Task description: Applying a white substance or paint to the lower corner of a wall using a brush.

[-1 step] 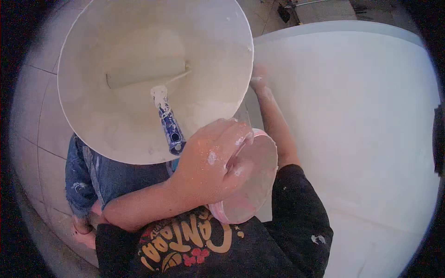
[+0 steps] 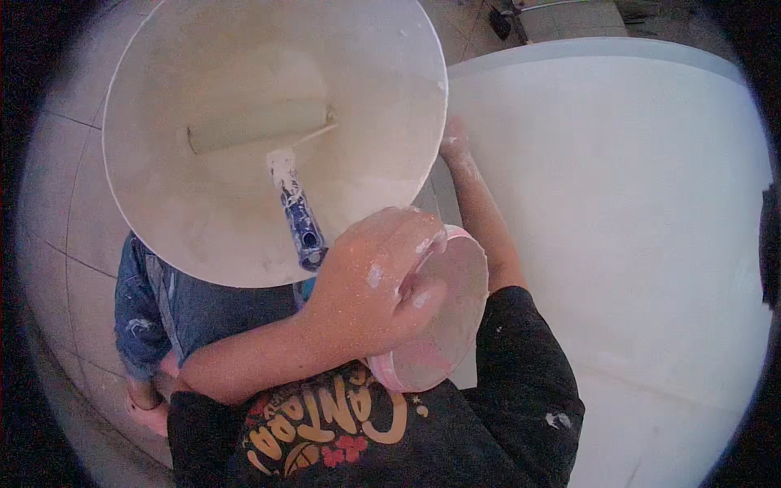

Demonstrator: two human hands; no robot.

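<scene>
step in hand (my reading): steadying the pink-rimmed tub (image 2: 455,305) beside the tilted white bucket (image 2: 171,207). next move probably calls for keeping the tub clear of the roller (image 2: 301,224) lying inside the bucket. left hand (image 2: 366,272): fingers closed over the tub's rim. right hand (image 2: 455,140): beside the bucket, fingers partly hidden, grip unclear.

We look steeply down from head height through one fisheye view, close over the white bucket (image 2: 382,175) at upper left and black T-shirt (image 2: 496,431) at bottom centre.
</scene>
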